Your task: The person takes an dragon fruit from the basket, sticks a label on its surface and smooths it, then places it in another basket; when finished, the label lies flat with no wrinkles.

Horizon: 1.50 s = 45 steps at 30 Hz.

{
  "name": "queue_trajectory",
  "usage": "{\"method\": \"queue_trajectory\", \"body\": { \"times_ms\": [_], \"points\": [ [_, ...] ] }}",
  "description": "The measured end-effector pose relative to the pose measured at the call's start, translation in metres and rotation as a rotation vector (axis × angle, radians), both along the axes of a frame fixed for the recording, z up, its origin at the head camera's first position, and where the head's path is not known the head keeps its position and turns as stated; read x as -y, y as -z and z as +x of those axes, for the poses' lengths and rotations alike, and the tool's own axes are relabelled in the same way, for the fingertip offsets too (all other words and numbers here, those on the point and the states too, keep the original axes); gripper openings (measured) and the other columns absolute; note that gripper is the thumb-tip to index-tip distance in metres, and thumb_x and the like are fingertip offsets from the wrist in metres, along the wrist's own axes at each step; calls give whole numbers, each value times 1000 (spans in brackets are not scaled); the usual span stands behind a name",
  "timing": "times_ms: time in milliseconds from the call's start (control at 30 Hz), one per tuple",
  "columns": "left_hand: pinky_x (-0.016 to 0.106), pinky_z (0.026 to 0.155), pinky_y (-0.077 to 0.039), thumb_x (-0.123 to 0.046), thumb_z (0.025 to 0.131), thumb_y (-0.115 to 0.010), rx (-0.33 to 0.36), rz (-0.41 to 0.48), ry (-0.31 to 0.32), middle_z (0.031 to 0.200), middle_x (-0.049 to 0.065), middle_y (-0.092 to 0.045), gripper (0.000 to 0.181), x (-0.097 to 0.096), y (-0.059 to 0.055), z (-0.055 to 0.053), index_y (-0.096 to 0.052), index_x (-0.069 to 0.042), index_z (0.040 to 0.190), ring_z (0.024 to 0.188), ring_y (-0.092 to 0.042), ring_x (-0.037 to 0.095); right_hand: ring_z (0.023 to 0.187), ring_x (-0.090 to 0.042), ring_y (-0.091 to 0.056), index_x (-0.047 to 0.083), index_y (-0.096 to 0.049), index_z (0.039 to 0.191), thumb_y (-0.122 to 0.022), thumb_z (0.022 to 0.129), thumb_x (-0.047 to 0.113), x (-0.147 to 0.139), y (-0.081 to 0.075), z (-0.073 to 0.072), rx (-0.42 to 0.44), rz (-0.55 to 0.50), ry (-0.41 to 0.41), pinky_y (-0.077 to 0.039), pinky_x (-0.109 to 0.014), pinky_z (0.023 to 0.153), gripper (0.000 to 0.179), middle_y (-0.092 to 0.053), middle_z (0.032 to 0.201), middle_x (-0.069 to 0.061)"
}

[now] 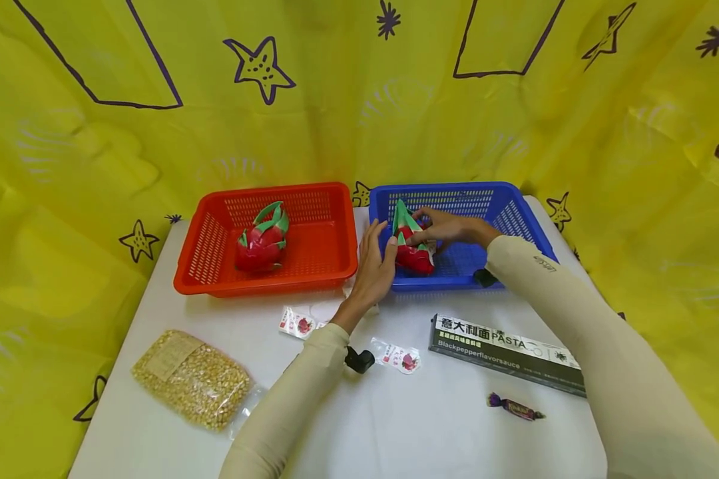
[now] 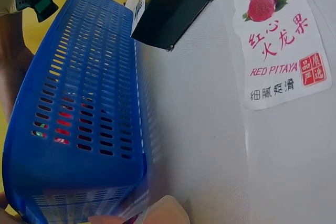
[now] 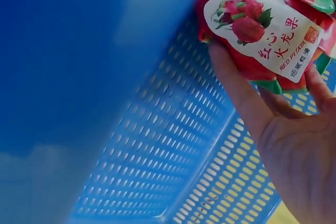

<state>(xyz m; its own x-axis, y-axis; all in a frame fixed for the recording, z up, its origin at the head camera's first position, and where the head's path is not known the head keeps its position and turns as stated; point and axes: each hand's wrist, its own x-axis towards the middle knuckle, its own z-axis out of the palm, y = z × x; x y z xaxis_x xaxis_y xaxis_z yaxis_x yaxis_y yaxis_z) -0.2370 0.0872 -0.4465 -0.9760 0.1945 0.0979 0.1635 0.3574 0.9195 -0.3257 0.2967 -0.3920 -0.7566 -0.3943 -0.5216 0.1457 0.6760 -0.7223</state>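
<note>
Red dragon fruit (image 1: 415, 260) is partly hidden by right fingers (image 1: 427, 233) gripping it, left fingers (image 1: 369, 246) lying straight.

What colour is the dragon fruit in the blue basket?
That dragon fruit is red with green tips, clearest in head view.

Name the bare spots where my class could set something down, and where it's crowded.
Free: the table between the left sleeve and the candy; the red basket right of its fruit. Crowded: left in the blue basket, where the right hand holds another fruit and the left hand is alongside.
</note>
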Motion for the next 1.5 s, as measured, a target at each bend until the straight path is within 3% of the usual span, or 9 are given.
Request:
{"method": "queue_trajectory", "body": {
  "times_ms": [433,800,933,1133,1233,1333,1500],
  "points": [
    [62,129,-16,-45,113,-35,-22,-6,-12,178,4,-12,62,0,8,9,-27,-15,166,165,-8,28,133,-49,-54,3,-23,158,-67,102,39,4,-1,6,25,55,-26,-59,-58,95,80,-43,151,-31],
    [65,129,-15,-46,113,-36,-7,16,-17,179,4,-4,62,3,3,12,-25,-19,167,165,-6,29,141,-53,-44,5,-22,162,-63,104,38,6,-5,11,-92,72,-72,-51,-66,105,79,-33,160,-33],
    [63,129,-14,-45,113,-37,-40,21,4,179,3,-2,62,3,-3,12,-25,-19,168,165,-2,27,141,-53,-44,8,-24,163,-64,104,39,4,-6,9,-165,77,-64,-48,-67,108,78,-31,162,-34],
    [65,129,-12,-45,112,-40,-129,1,66,179,4,-5,64,8,-23,8,-23,-21,169,166,0,25,147,-52,-39,10,-24,165,-66,103,41,0,-14,6,-244,103,-43,-38,-69,117,81,-33,163,-31],
    [66,128,-13,-44,111,-42,-169,-48,115,179,2,-7,65,17,-35,9,-24,-20,169,166,-1,27,150,-53,-34,9,-23,166,-67,103,38,1,-17,8,-303,86,-29,-35,-71,118,81,-29,166,-30],
    [65,129,-14,-43,111,-45,-212,-155,155,178,1,-12,63,32,-47,17,-30,-18,167,165,-7,29,150,-52,-35,4,-28,164,-68,103,31,7,-17,16,-408,51,-32,-35,-70,118,78,-30,166,-29],
    [57,130,-16,-39,111,-49,-284,-359,151,175,4,-22,55,64,-56,37,-46,-17,160,161,-18,29,144,-51,-41,-5,-40,157,-71,102,20,21,-13,50,-583,-9,-26,-39,-69,116,68,-42,157,-30]
  ]
}}
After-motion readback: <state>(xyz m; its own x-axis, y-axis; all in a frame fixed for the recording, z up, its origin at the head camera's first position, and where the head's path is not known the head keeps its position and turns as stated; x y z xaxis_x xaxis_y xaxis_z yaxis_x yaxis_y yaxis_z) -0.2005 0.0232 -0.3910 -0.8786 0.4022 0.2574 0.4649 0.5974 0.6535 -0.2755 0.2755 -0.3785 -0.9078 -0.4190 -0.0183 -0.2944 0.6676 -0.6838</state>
